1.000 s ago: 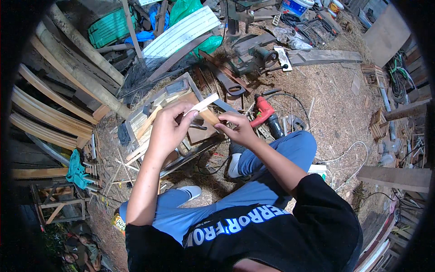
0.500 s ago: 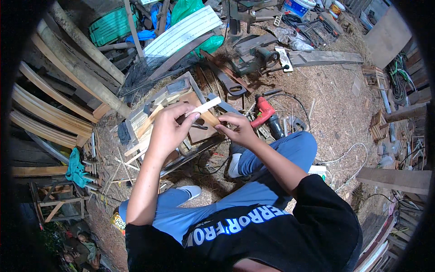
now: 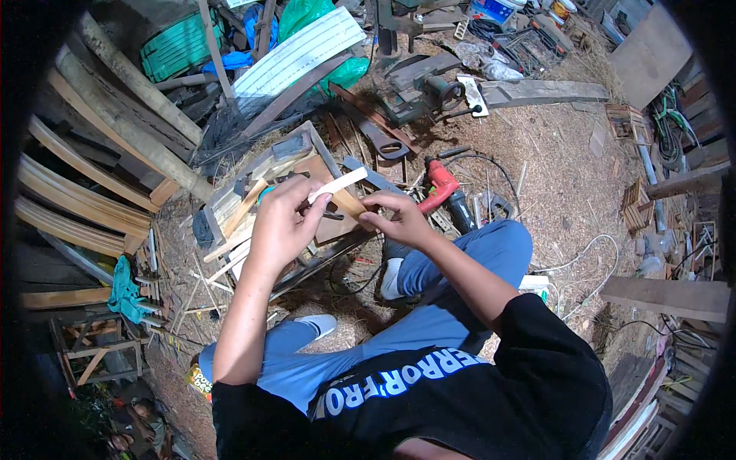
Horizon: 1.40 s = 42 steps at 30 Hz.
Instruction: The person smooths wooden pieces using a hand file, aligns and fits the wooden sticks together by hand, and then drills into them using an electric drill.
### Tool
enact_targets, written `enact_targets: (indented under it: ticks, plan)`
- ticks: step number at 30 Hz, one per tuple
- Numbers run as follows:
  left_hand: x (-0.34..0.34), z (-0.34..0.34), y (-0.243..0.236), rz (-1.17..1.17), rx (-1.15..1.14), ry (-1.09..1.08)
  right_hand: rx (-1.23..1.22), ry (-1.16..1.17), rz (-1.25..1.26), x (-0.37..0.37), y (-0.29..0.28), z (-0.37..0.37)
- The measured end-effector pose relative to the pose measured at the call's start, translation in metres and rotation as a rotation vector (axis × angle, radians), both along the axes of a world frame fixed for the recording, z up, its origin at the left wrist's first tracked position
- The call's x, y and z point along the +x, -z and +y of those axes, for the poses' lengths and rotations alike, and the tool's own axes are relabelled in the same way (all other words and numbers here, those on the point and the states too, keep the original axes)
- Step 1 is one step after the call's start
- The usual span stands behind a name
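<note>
Between the thumb and fingers of my left hand (image 3: 287, 217) is a short, pale wooden strip (image 3: 343, 183), slanting up to the right. My right hand (image 3: 399, 218) pinches the end of a darker tan wooden piece (image 3: 349, 204). The two pieces meet or overlap in front of my fingers; whether they are joined I cannot tell. Both hands are above a low wooden work table (image 3: 325, 156) with wood pieces on it. Just behind my left hand shows a small teal item (image 3: 265, 193), mostly hidden.
A red drill (image 3: 439, 186) with a black cable lies right of the table, and a handsaw (image 3: 381, 141) beyond it. A bench vise (image 3: 437, 90) stands farther back. Long boards (image 3: 80, 195) lean at the left. Shavings cover the ground; a white cable (image 3: 590, 239) loops at the right.
The whole view has shifted slightly, with the surroundings moving left and up. Both hands keep their grip on the wood pieces; the teal item now shows beside my left hand.
</note>
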<state>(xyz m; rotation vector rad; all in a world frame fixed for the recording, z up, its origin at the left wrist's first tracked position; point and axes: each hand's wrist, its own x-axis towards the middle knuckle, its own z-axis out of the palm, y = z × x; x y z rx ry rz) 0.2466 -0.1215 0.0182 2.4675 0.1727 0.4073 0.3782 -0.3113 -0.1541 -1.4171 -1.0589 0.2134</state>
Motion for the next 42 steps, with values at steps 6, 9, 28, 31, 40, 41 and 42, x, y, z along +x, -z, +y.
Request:
enact_targets:
  ticks: [6, 9, 28, 31, 40, 41, 42]
  plan:
    - [0.002, 0.006, 0.015, -0.033, -0.039, -0.047, -0.248, 0.227, 0.55, 0.08, 0.094, 0.001]
    - [0.017, 0.005, 0.014, -0.013, -0.108, -0.066, -0.605, 0.489, 0.353, 0.144, 0.174, -0.01]
    - [0.06, 0.062, 0.08, 0.143, -0.314, -0.236, -0.906, 0.711, -0.315, 0.197, 0.326, 0.068]
    - [0.066, 0.069, 0.072, 0.229, -0.253, -0.211, -0.925, 0.761, -0.35, 0.198, 0.336, 0.071]
    - [0.071, 0.086, 0.086, 0.179, -0.254, -0.157, -1.051, 0.802, -0.44, 0.187, 0.346, 0.07]
    - [0.071, 0.087, 0.086, 0.164, -0.25, -0.146, -1.043, 0.802, -0.451, 0.186, 0.346, 0.071]
    - [0.071, 0.088, 0.086, 0.165, -0.249, -0.148, -1.035, 0.803, -0.463, 0.185, 0.346, 0.071]
